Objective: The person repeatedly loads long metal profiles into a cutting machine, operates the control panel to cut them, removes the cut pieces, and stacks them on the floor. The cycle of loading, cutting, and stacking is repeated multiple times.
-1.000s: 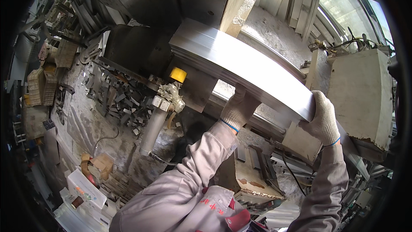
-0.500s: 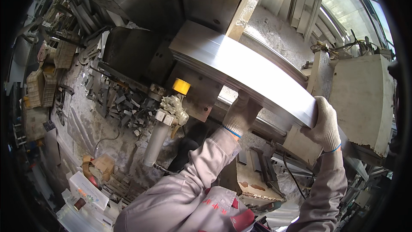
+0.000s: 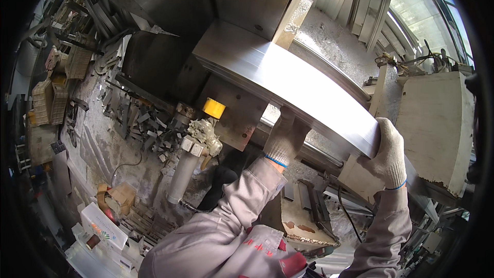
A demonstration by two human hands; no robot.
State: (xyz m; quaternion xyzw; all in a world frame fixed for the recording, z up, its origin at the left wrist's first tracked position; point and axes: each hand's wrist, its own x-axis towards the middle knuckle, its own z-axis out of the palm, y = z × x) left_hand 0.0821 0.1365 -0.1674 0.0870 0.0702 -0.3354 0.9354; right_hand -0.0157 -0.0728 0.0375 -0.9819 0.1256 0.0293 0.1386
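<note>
A stack of long, shiny aluminium profiles slants across the middle, from a dark metal machine plate at the upper left down to my hands. My left hand, in a white knitted glove, grips the stack's near side from below; its fingertips are hidden beneath the metal. At the right end, my right hand, gloved the same way, is closed around the end, thumb on the near side and palm against the end face.
A grey cylinder with a yellow cap stands left of my left arm. Metal offcuts lie heaped beyond it. At right is a pale machine housing; cardboard and a white box sit lower left.
The profile stack has slid slightly left along the machine, and my right hand has moved a little left with it. Both hands keep their hold.
</note>
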